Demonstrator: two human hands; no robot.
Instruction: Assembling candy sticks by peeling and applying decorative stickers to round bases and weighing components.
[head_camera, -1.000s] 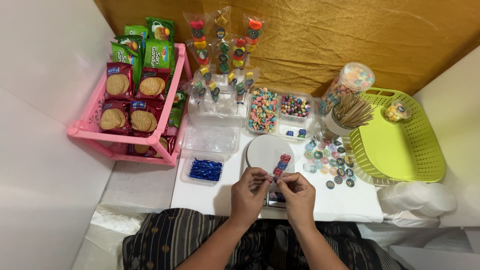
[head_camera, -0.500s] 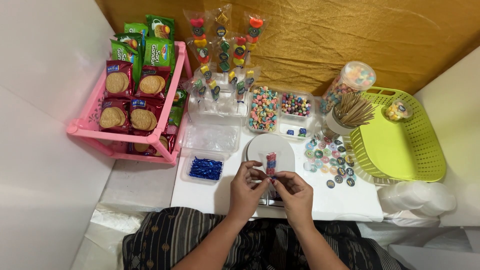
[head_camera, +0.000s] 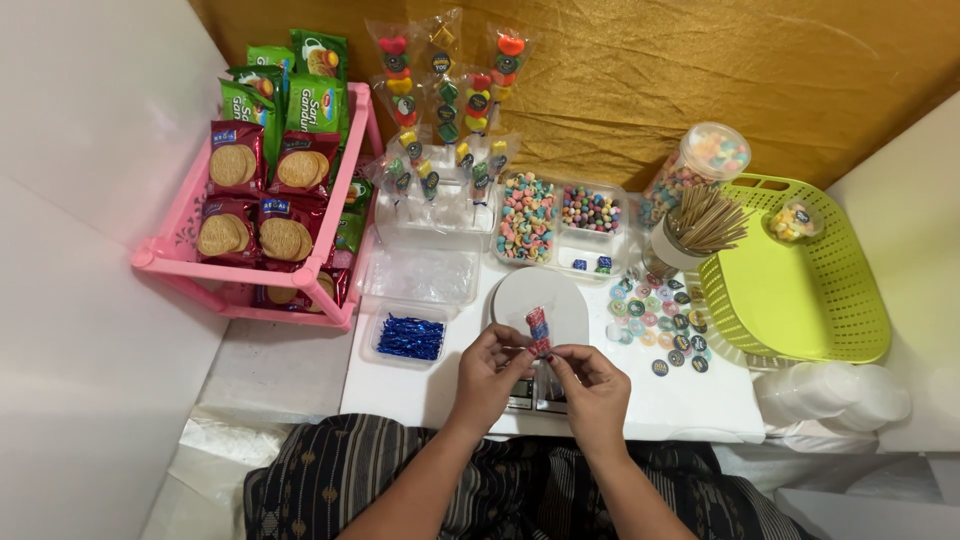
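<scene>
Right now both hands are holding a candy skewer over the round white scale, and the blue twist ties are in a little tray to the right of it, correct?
Not quite. The head view shows the blue twist ties in a tray left of the round white scale, not right. The rest holds: the left hand and right hand hold the candy skewer over it.

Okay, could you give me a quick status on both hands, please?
Left hand and right hand pinch a candy skewer. Held above the white scale. Nothing between them.
</scene>
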